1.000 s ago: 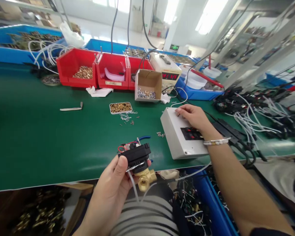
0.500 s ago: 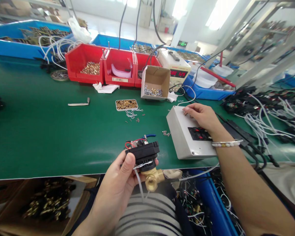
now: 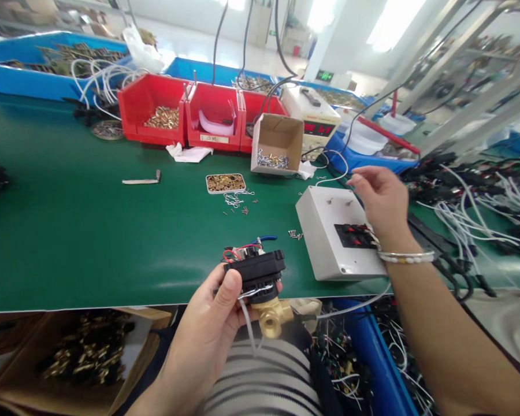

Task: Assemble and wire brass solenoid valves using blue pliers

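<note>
My left hand point(image 3: 216, 306) is closed around a motorised brass valve near the table's front edge. The valve has a black actuator housing point(image 3: 257, 268) with red and blue wires on top, a brass body point(image 3: 272, 319) below, a metal clip between them and a white cable hanging down. My right hand point(image 3: 383, 199) is raised over the far right part of a grey control box point(image 3: 325, 231), with fingers loosely curled and nothing visible in them. Two small toggle switches point(image 3: 338, 202) and a black terminal block point(image 3: 353, 236) with red tabs sit on the box top.
Small screws point(image 3: 294, 234) lie left of the box. Farther back are a tray of brass parts point(image 3: 225, 184), loose clips point(image 3: 233, 200), a cardboard box point(image 3: 277, 141), red bins point(image 3: 151, 130) and a power supply point(image 3: 314, 118). Cabled black parts point(image 3: 472, 214) crowd the right.
My right hand has lifted off the box's toggle switches and moved back and to the right, uncovering them. My left hand still holds the valve in nearly the same place.
</note>
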A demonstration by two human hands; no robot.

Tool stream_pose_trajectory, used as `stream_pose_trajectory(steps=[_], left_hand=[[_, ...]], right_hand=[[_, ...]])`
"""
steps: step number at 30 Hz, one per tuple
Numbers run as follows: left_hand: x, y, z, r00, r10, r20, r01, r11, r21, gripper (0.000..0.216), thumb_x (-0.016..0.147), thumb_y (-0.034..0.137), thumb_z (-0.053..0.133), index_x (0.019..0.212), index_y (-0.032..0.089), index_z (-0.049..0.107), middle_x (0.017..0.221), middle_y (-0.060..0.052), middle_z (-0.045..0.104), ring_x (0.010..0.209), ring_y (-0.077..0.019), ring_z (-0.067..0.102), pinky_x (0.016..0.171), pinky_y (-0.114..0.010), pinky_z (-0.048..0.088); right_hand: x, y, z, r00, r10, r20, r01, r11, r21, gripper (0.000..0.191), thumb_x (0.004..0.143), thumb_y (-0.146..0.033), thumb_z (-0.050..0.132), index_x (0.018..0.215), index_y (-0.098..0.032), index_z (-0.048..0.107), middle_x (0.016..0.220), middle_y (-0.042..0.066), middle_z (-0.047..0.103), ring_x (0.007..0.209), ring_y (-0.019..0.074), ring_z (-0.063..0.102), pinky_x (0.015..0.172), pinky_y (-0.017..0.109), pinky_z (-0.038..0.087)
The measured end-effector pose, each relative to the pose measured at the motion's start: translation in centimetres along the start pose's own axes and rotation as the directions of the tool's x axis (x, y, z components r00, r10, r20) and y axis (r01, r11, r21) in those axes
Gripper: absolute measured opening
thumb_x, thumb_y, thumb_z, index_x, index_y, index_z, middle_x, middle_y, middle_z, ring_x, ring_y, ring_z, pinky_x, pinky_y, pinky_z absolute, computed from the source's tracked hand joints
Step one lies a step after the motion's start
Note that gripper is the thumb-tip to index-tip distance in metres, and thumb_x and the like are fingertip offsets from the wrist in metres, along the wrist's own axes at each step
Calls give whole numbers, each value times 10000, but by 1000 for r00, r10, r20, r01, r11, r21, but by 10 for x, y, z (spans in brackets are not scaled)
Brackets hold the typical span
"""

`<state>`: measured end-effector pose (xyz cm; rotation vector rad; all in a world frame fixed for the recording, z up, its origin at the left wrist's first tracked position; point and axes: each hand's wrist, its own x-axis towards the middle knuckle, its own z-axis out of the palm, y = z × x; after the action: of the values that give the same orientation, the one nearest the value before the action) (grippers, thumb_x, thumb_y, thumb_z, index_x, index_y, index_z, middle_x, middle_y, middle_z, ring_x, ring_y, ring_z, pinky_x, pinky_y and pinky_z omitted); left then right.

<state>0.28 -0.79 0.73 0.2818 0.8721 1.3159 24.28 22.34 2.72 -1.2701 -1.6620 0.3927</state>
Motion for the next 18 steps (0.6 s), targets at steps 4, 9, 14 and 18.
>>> stream_pose_trajectory(steps=[4, 9, 14, 18], left_hand=[[-1, 4, 2, 1000, 12, -19, -11, 1000, 3, 552, 832, 531, 704, 1195, 120, 638, 1035, -154, 745, 902, -252, 733, 771, -306, 605], [-2, 4, 6, 999, 31, -33, -31, 999, -13, 540, 809, 521, 734, 1170, 128, 647, 1024, -144, 748, 904, -251, 733, 770, -306, 606], [-5, 4, 6, 1000, 13, -6, -13, 1000, -9, 534, 805, 525, 735, 1153, 128, 653, 1014, -150, 753, 895, -247, 734, 763, -295, 607], [-5, 2, 7, 1000, 14, 1, -14, 1000, 16, 525, 826, 535, 706, 1168, 141, 654, 1052, -149, 749, 926, -245, 731, 772, -287, 608]], right_hand=[[-38, -42, -24, 973, -206, -105, 217, 970, 107, 71, 867, -210, 637, 907, -222, 694, 766, 26, 665, 645, 148, 596, 654, 302, 478], [-107, -89, -53, 549, -160, 821, 130, 986, 106, 137, 896, -335, 681, 1030, -359, 696, 939, -2, 740, 826, 192, 700, 722, 293, 573], [-162, -59, -40, 181, 178, 967, 136, 970, -203, 434, 829, -224, 742, 1249, -276, 648, 1303, 74, 643, 1189, 284, 610, 1020, 389, 504], [-200, 0, -18, 302, 270, 914, 174, 927, -331, 586, 826, -143, 674, 1394, -193, 541, 1414, 150, 553, 1320, 329, 504, 1112, 477, 414]])
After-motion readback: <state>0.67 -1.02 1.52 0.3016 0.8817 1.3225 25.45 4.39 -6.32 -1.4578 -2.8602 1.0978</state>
